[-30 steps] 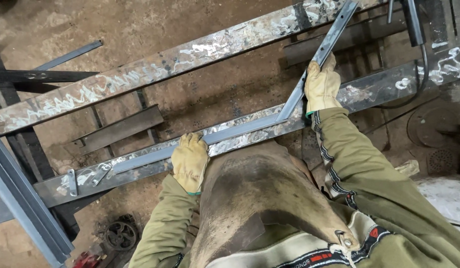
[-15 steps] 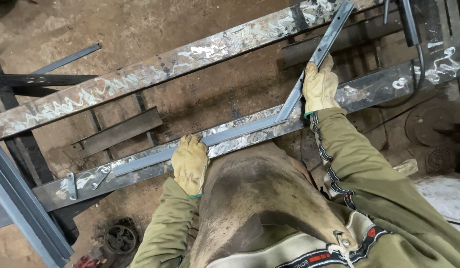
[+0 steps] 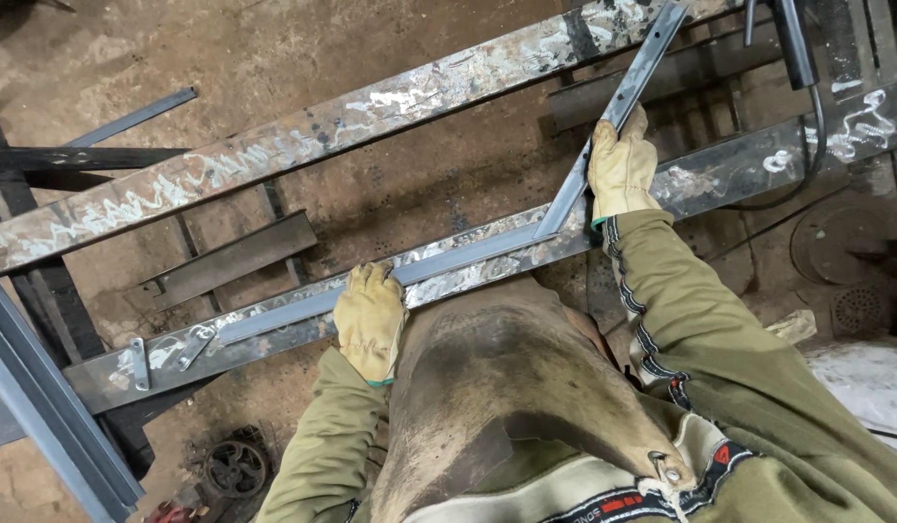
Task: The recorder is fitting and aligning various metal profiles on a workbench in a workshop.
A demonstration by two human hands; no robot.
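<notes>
Both my hands wear yellow leather gloves. My left hand (image 3: 371, 315) grips the long leg of a grey L-shaped steel bar (image 3: 468, 254), which lies along the near spattered steel rail (image 3: 720, 179). My right hand (image 3: 620, 167) clasps the other leg (image 3: 628, 92) of the bar just past its corner. That leg runs up and away to the far rail (image 3: 303, 145). My olive sleeves and a worn brown leather apron (image 3: 511, 387) fill the lower middle.
Two long weld-spattered rails cross the view over a dirt floor. A flat steel plate (image 3: 231, 260) sits between them. Grey steel profiles (image 3: 42, 416) lean at lower left, above a small wheel (image 3: 235, 468). A black cable (image 3: 812, 126) hangs at upper right, near round metal parts (image 3: 846, 242).
Almost nothing has changed. Both hands keep their hold on the L-shaped bar, which stays on the rails; only the view shifted slightly.
</notes>
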